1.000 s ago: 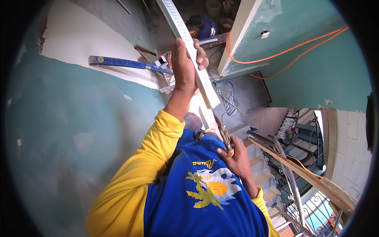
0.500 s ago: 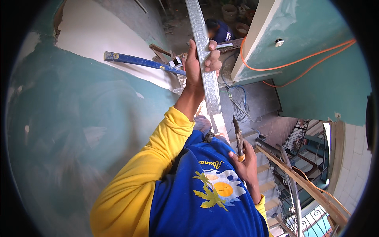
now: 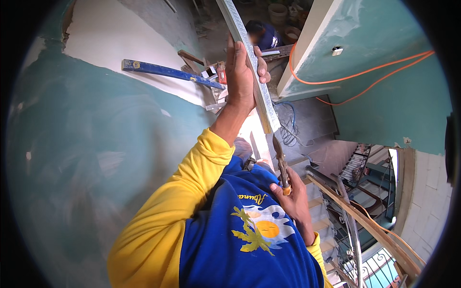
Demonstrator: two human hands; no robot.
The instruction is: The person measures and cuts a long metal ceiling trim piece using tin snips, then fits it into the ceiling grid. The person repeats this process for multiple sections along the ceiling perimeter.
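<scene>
A long galvanized metal channel (image 3: pixel 264 103) slants up and away from me, its far end cut off by the top edge of the picture. My left hand (image 3: pixel 243 72) is wrapped round it, thumb on one side and fingertips on the other. Its side shows, and its near end hangs above my waist. Lower and to the right, my right hand (image 3: pixel 294 198) grips a pair of tin snips (image 3: pixel 280 157) by yellow-orange handles. The dark blades look closed and point up, just below the channel's near end; whether they touch it I cannot tell.
A blue spirit level (image 3: pixel 168 73) leans by the left wall. Beyond, a person in dark blue (image 3: pixel 264 36) bends low near buckets (image 3: pixel 277 14). An orange cable (image 3: pixel 345 79) hangs on the right wall. Stairs (image 3: pixel 318 216) and a wooden-topped railing (image 3: pixel 365 221) drop away at right.
The channel has turned in my left hand, so its side now shows, and its near end has come a little to the right. The snips have moved slightly left, nearer that end.
</scene>
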